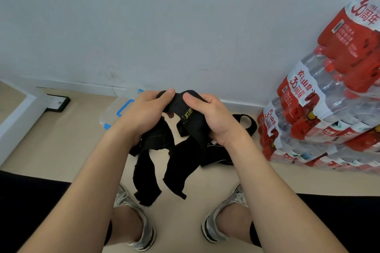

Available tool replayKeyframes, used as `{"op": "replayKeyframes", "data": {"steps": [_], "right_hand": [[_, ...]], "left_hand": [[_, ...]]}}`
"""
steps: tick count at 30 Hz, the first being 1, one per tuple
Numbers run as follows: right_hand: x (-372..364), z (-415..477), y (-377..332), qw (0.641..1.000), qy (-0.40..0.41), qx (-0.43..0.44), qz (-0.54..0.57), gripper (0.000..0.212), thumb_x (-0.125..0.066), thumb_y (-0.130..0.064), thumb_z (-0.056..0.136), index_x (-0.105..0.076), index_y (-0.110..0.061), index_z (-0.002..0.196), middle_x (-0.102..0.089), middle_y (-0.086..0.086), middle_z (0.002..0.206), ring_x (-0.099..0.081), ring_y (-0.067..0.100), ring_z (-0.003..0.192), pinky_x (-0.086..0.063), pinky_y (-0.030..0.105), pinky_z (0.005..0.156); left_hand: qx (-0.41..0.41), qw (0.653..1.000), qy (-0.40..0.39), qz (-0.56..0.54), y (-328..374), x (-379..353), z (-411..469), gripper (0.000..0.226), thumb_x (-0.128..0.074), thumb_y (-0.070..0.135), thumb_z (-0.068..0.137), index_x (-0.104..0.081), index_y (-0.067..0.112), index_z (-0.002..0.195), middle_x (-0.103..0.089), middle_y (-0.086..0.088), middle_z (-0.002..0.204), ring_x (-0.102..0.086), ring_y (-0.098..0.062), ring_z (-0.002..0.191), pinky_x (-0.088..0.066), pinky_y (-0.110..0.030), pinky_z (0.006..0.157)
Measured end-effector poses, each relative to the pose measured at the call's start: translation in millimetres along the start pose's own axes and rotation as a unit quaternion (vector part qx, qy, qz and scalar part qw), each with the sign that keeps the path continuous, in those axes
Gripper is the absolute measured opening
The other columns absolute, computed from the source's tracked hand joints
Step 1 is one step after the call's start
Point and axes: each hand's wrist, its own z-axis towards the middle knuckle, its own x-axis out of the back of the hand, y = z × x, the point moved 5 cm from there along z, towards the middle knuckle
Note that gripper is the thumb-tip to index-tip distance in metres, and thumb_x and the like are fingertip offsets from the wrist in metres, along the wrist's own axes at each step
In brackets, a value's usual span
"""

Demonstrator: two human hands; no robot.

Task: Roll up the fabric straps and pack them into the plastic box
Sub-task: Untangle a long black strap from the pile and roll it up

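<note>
The black fabric strap [186, 113] is held in the air between both hands. The left hand [144, 111] and the right hand [207, 115] each curl around its upper end, thumbs pressed on top, where a small tight roll seems to be starting.

The likely trouble is the roll going slack. The cloth looks soft and limp, so if either thumb lifts, the first turns could spring open. Two long tails [148, 172] hang below the hands with ragged, fuzzy ends. They may twist over each other or get wound in crooked, leaving a lopsided bundle that sits badly in the box. A yellow printed label shows just under the right thumb, and the stitched band there looks stiffer and may resist bending.

The plastic box [115, 109] lies on the floor just beyond the left hand, partly hidden by it. It is clear and hard, with blue clasps. Whether it stands open I cannot tell.

More black straps [245, 124] lie on the floor below and beyond the right hand, one forming a loop. Farther out on that side stand shrink-wrapped packs of water bottles [320, 109], glossy, with red labels.
</note>
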Motion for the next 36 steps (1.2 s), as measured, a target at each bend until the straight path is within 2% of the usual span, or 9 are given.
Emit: {"op": "replayKeyframes", "data": {"steps": [3, 6, 12, 18, 22, 28, 31, 34, 36], "right_hand": [[7.5, 2.4, 0.7, 0.998, 0.05, -0.005, 0.039, 0.036, -0.069, -0.032, 0.103, -0.08, 0.0, 0.112, -0.079, 0.018, 0.101, -0.076, 0.029, 0.089, -0.061, 0.035, 0.079], [16.5, 3.5, 4.9, 0.996, 0.087, -0.023, 0.016, 0.026, -0.07, -0.03, 0.102, -0.085, -0.009, 0.101, -0.081, 0.014, 0.097, -0.078, 0.026, 0.086, -0.061, 0.034, 0.078], [1.5, -12.7, 29.3, 0.987, -0.101, -0.119, 0.034, 0.032, -0.066, -0.029, 0.104, -0.079, -0.002, 0.114, -0.079, 0.017, 0.107, -0.077, 0.029, 0.099, -0.061, 0.04, 0.092], [-6.2, -16.4, 49.3, 0.97, -0.189, -0.149, 0.019, 0.041, -0.06, -0.022, 0.107, -0.066, 0.015, 0.123, -0.062, 0.037, 0.128, -0.053, 0.067, 0.131, -0.039, 0.071, 0.119], [-0.4, -8.5, 46.7, 0.984, -0.137, -0.109, 0.022, 0.029, -0.061, -0.021, 0.108, -0.08, 0.0, 0.11, -0.079, 0.019, 0.111, -0.077, 0.032, 0.106, -0.061, 0.041, 0.096], [23.9, -1.1, 46.1, 0.993, -0.037, -0.113, 0.024, 0.035, -0.065, -0.025, 0.107, -0.075, 0.002, 0.127, -0.077, 0.022, 0.121, -0.077, 0.032, 0.109, -0.063, 0.04, 0.089], [38.7, -5.5, 38.9, 0.99, -0.034, -0.138, 0.014, 0.035, -0.064, -0.021, 0.105, -0.074, 0.007, 0.123, -0.076, 0.029, 0.117, -0.077, 0.034, 0.099, -0.064, 0.041, 0.087], [66.0, -12.9, 20.6, 0.983, 0.021, -0.184, -0.019, 0.023, -0.06, -0.02, 0.106, -0.074, -0.004, 0.097, -0.074, 0.013, 0.073, -0.068, 0.015, 0.051, -0.054, 0.022, 0.045], [88.8, -18.5, 12.5, 0.97, 0.075, -0.226, -0.056, 0.039, -0.061, -0.025, 0.106, -0.071, -0.018, 0.069, -0.06, -0.001, 0.054, -0.053, 0.007, 0.036, -0.04, 0.017, 0.034]], "left_hand": [[0.033, 0.998, 0.056, -0.023, -5.7, 7.5, 3.7, 0.043, -0.053, 0.055, 0.107, -0.08, 0.023, 0.097, -0.075, 0.001, 0.086, -0.058, -0.014, 0.059, -0.049, -0.025, 0.056], [0.058, 0.988, 0.14, -0.035, -13.8, 13.1, 7.8, 0.041, -0.055, 0.051, 0.106, -0.076, 0.018, 0.096, -0.063, -0.003, 0.091, -0.055, -0.02, 0.075, -0.049, -0.034, 0.073], [0.066, 0.947, 0.3, -0.099, -30.1, 15.7, 4.5, 0.039, -0.049, 0.051, 0.105, -0.056, 0.017, 0.089, -0.043, -0.007, 0.078, -0.041, -0.023, 0.072, -0.037, -0.036, 0.066], [0.1, 0.931, 0.323, -0.141, -46.8, 11.0, 8.6, 0.036, -0.047, 0.045, 0.107, -0.056, 0.015, 0.089, -0.042, -0.01, 0.079, -0.041, -0.026, 0.075, -0.037, -0.04, 0.07], [0.148, 0.941, 0.242, -0.181, -52.1, 5.0, 15.4, 0.045, -0.049, 0.047, 0.11, -0.065, 0.007, 0.094, -0.065, -0.013, 0.088, -0.062, -0.029, 0.077, -0.05, -0.034, 0.07], [0.033, 0.977, -0.018, -0.208, -42.1, -1.5, 17.7, 0.019, -0.072, 0.013, 0.102, -0.078, 0.007, 0.12, -0.082, -0.016, 0.112, -0.081, -0.031, 0.102, -0.064, -0.029, 0.076], [-0.001, 0.991, 0.031, -0.127, -42.7, 16.4, 18.9, 0.029, -0.076, -0.002, 0.095, -0.075, 0.018, 0.115, -0.083, -0.014, 0.103, -0.081, -0.025, 0.084, -0.063, -0.029, 0.067], [-0.025, 0.992, 0.123, -0.008, -37.3, 36.6, 22.9, 0.03, -0.073, -0.003, 0.093, -0.076, 0.026, 0.088, -0.082, -0.009, 0.096, -0.076, -0.018, 0.073, -0.059, -0.028, 0.063], [-0.039, 0.989, 0.143, 0.022, -29.3, 39.0, 25.5, 0.033, -0.069, 0.0, 0.095, -0.077, 0.028, 0.079, -0.08, -0.002, 0.098, -0.073, -0.013, 0.077, -0.056, -0.021, 0.064]]}}
